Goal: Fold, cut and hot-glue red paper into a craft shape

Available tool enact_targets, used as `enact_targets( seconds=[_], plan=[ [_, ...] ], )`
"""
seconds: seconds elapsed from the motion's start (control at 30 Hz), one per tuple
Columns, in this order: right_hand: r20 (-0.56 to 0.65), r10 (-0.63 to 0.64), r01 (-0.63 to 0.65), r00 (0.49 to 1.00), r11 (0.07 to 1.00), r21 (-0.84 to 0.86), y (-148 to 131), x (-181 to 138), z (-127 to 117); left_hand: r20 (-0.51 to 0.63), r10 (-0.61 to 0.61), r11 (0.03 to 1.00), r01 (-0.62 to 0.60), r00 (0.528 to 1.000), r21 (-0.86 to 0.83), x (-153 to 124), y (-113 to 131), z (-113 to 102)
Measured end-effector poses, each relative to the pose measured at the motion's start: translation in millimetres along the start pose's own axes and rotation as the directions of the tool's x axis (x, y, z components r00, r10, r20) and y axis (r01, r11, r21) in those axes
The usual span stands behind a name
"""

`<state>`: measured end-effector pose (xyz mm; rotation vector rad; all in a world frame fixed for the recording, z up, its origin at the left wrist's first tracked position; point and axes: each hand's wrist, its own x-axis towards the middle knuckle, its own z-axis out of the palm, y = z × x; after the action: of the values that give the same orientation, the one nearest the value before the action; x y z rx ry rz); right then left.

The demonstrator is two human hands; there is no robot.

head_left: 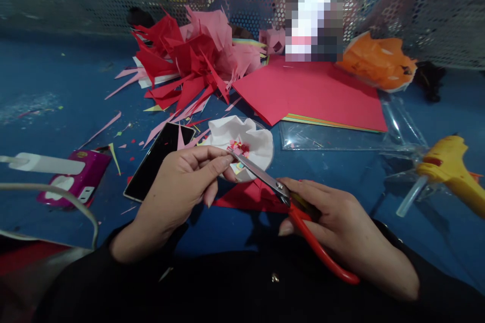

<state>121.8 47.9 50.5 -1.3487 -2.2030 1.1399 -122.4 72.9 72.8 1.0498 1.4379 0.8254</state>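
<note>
My right hand grips a pair of scissors with red handles, the blades pointing away to the upper left. At the blade tips, my left hand is closed in a pinch; what it holds is too small or hidden to make out. Just beyond the tips sits a ruffled white paper cup with small red, pink and yellow paper bits in it. A folded piece of red paper lies below the blades, partly covered by my hands.
Red and pink paper scraps are heaped at the back. Coloured paper sheets lie beside an orange crumpled bundle. A yellow glue gun is at right; a dark phone and purple box with a cable are at left.
</note>
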Motion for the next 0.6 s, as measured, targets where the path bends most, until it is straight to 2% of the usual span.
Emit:
enact_targets(
  seconds=[0.3,0.6],
  plan=[
    [0.013,0.002,-0.003,1.000,0.999,0.054,-0.5,2.1,-1.4,-0.001,0.005,1.000,-0.005,1.000,0.010,-0.2,-0.9,-0.6],
    [-0.030,0.051,-0.049,0.998,0.996,0.077,-6.0,1.8,-4.9,-0.046,0.022,0.999,-0.024,0.999,-0.041,-1.1,1.0,0.3]
  ],
)
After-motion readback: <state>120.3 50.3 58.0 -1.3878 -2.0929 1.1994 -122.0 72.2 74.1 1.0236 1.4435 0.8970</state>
